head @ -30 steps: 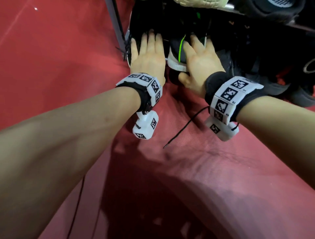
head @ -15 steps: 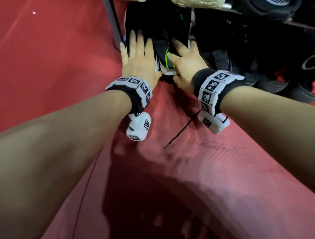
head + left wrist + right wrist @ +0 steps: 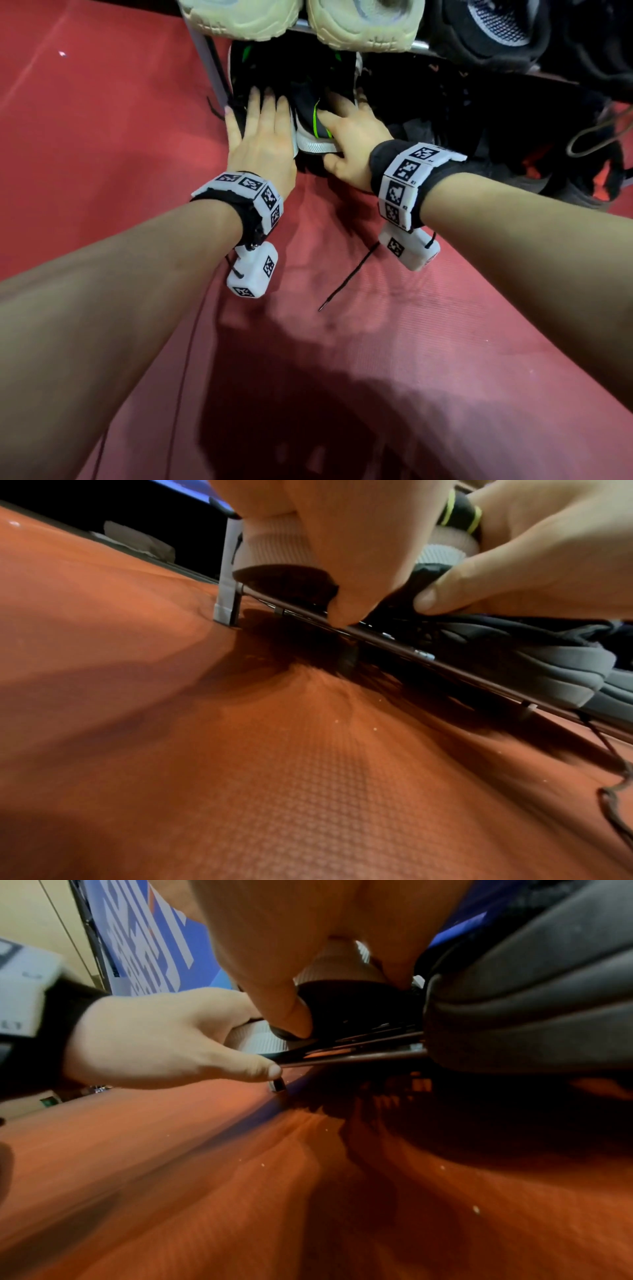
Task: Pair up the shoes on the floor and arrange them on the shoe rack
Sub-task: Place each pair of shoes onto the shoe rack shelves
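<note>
A pair of black shoes with green stripes and white soles sits at the left end of the shoe rack's (image 3: 209, 65) bottom shelf, heels toward me. My left hand (image 3: 260, 144) lies flat on the left shoe (image 3: 239, 78), fingers straight, palm over its white heel (image 3: 274, 547). My right hand (image 3: 349, 137) holds the heel of the right shoe (image 3: 308, 113), fingers over the top and thumb under the sole (image 3: 445, 550). Both heels overhang the front rail (image 3: 445, 666).
Two beige shoes (image 3: 239, 17) stand on the shelf above, with black shoes (image 3: 493, 31) beside them. Dark and grey shoes (image 3: 582, 178) (image 3: 548, 669) fill the bottom shelf to the right. A loose black lace (image 3: 349, 277) trails on the red mat (image 3: 102, 120).
Both hands stayed on the pair's heels and shifted it left toward the rack's post. My right thumb has dropped under the sole. The view has tipped up toward the upper shelf.
</note>
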